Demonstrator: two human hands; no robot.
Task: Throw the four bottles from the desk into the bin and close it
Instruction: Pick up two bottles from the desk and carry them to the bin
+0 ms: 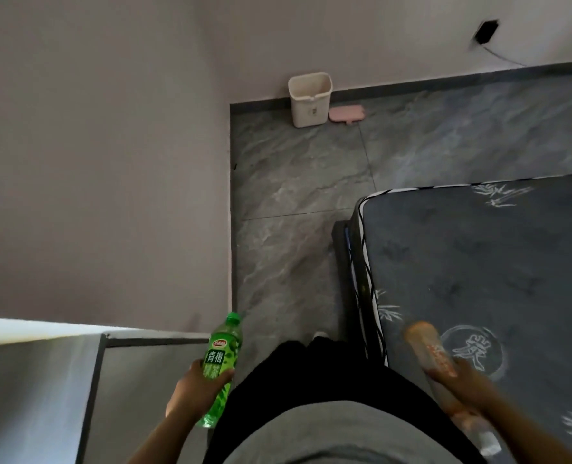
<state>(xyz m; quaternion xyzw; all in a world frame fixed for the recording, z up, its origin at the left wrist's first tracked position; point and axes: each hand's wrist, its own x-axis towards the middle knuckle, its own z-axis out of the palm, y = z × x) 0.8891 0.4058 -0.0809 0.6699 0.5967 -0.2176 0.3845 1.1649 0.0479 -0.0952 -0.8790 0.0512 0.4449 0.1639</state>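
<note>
My left hand (196, 391) grips a green tea bottle (222, 363) around its middle, cap pointing away from me, at the lower centre. My right hand (468, 385) holds a blurred orange-labelled bottle (428, 346) over the mattress edge at the lower right, and the bottle's white cap end shows below the wrist. A cream bin (309, 98) stands with no lid on it against the far wall. Its pink lid (346, 114) lies flat on the floor just right of the bin.
A grey desk (137, 380) corner sits at the lower left against the wall. A dark patterned mattress (495, 262) on a black frame fills the right side. Between them a strip of grey marble-look floor (288, 212) runs to the bin.
</note>
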